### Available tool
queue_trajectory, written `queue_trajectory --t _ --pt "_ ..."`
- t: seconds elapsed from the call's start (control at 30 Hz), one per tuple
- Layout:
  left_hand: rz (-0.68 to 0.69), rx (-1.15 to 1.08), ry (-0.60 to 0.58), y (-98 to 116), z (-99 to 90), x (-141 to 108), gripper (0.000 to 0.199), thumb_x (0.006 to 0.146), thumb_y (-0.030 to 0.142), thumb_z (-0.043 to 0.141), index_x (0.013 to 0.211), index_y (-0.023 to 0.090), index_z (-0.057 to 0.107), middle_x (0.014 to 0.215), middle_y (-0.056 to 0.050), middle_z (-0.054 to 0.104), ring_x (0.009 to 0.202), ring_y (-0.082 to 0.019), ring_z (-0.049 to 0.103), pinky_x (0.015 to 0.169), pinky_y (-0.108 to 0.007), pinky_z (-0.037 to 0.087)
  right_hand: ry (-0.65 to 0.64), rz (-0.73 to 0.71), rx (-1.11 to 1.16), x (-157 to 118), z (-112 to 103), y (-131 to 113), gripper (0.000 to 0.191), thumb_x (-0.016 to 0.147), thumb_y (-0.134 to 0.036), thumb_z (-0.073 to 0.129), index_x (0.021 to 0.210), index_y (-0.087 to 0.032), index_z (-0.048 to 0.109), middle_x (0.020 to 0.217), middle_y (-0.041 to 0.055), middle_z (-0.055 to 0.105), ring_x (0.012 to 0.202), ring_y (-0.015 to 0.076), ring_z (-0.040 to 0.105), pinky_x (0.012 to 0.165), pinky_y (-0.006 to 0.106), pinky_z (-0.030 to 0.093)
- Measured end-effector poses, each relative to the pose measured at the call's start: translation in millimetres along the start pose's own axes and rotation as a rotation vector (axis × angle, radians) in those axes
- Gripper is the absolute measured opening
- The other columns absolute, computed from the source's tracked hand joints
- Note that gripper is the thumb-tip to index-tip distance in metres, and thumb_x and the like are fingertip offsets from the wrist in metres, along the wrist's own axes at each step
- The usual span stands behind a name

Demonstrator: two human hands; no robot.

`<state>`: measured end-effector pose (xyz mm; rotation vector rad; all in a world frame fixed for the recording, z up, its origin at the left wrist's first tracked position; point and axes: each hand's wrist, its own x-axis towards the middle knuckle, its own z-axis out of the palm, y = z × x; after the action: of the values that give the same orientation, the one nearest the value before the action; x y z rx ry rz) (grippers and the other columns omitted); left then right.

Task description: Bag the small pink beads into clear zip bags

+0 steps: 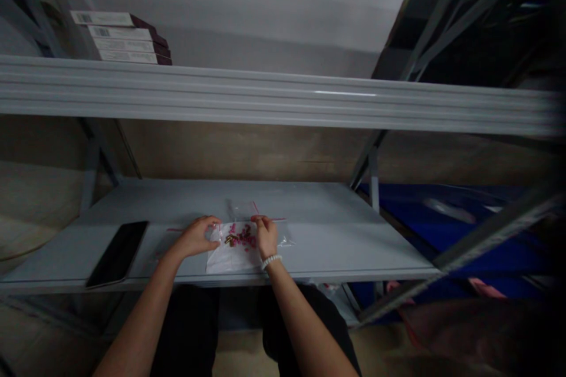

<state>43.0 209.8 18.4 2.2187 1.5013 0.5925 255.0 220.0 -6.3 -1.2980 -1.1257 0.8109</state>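
On the lower grey shelf lies a white sheet [234,262] that looks like paper. Small pink and dark gold pieces [241,237], too small to name, are scattered over its middle. My left hand [197,237] is at the sheet's left edge, its thumb and index finger apart in a curve. At the right edge, my right hand [266,237] has its fingers pressed together; whatever they pinch is hidden. A white beaded bracelet [271,261] circles the right wrist. Clear plastic bags with red zip strips lie around the sheet, including one clear bag [284,234] beside my right hand.
A dark tablet [118,253] lies on the lower shelf [336,247] at the left, near its front edge. The upper shelf's metal beam [274,97] crosses above my hands. Stacked white and dark boxes [126,41] sit up there. Blue surfaces [442,230] lie beyond the right-hand supports.
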Motion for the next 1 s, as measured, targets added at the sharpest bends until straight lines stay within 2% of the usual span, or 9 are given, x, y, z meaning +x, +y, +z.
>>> queue_trajectory --t 0.17,0.37,0.77,1.0 --pt "-0.031 0.177 -0.039 7 -0.7 9 0.049 0.058 0.017 0.066 0.106 0.019 0.062 0.105 -0.006 0.063 0.097 -0.023 0.058 0.086 -0.031 0.043 0.034 -0.001 -0.050 -5 7 3 0.030 0.077 -0.032 0.044 0.079 -0.015 0.068 0.075 0.0067 0.068 0.071 0.0178 0.058 0.068 0.026 0.040" --pt "-0.047 0.315 -0.068 21 -1.0 7 0.044 0.059 0.021 0.065 0.104 0.024 0.063 0.106 -0.006 0.063 0.103 -0.028 0.053 0.089 -0.038 0.038 0.038 -0.009 -0.066 -4 9 9 0.029 0.078 -0.030 0.044 0.079 -0.015 0.068 0.074 0.0071 0.067 0.070 0.0179 0.058 0.069 0.026 0.040" --pt "-0.050 0.456 -0.104 34 -4.0 12 0.046 0.060 0.020 0.066 0.106 0.024 0.062 0.104 -0.008 0.062 0.104 -0.030 0.051 0.089 -0.044 0.036 0.048 0.007 -0.043 -3 10 11 0.024 0.076 -0.033 0.049 0.077 -0.017 0.067 0.074 0.0060 0.067 0.071 0.0188 0.058 0.071 0.027 0.040" --pt "-0.019 0.547 -0.122 44 -6.8 13 0.046 0.060 0.016 0.065 0.106 0.023 0.062 0.106 -0.011 0.060 0.108 -0.033 0.047 0.091 -0.052 0.032 0.046 0.014 -0.044 -3 12 12 0.023 0.075 -0.032 0.049 0.077 -0.017 0.067 0.077 0.0067 0.068 0.074 0.0193 0.059 0.073 0.027 0.042"
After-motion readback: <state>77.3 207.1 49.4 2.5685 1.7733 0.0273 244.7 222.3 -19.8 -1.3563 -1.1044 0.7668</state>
